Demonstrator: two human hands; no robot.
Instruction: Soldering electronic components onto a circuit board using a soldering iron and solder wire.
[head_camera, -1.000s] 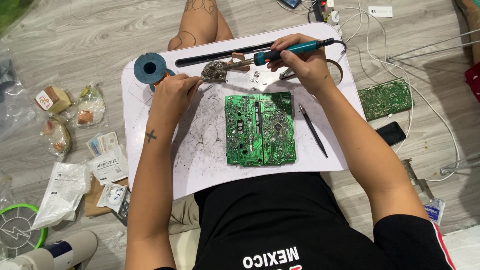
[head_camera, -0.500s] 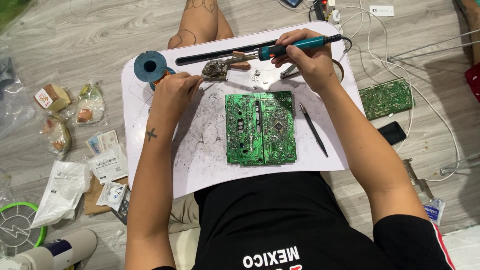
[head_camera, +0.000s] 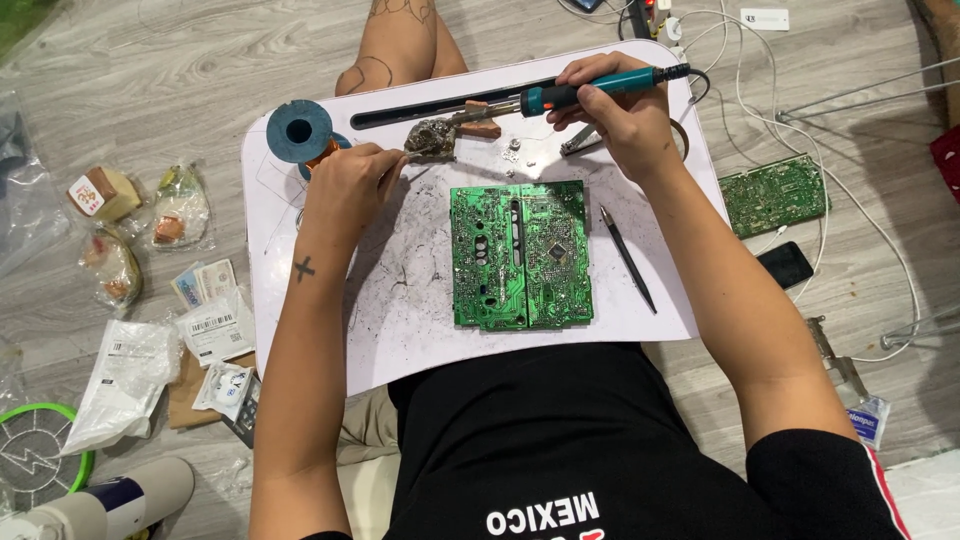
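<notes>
— Teal-handled soldering iron (head_camera: 590, 92): who holds it, and how?

— Right hand (head_camera: 615, 115), fingers curled closed around the grip, forearm angled up across the white counter (head_camera: 400, 330). Tip points left, meeting a dark crusted lump (head_camera: 432, 138) at the far edge.

— Left hand (head_camera: 345, 185)?

— Fisted, wrist bent, pinching something thin against that lump; what exactly, cannot tell.

— Board?

— Green circuit board (head_camera: 520, 255) lies flat mid-counter, untouched, between both forearms. Blue spool (head_camera: 299, 131) just beyond the left knuckles; black tweezers (head_camera: 628, 260) right of the board.
</notes>
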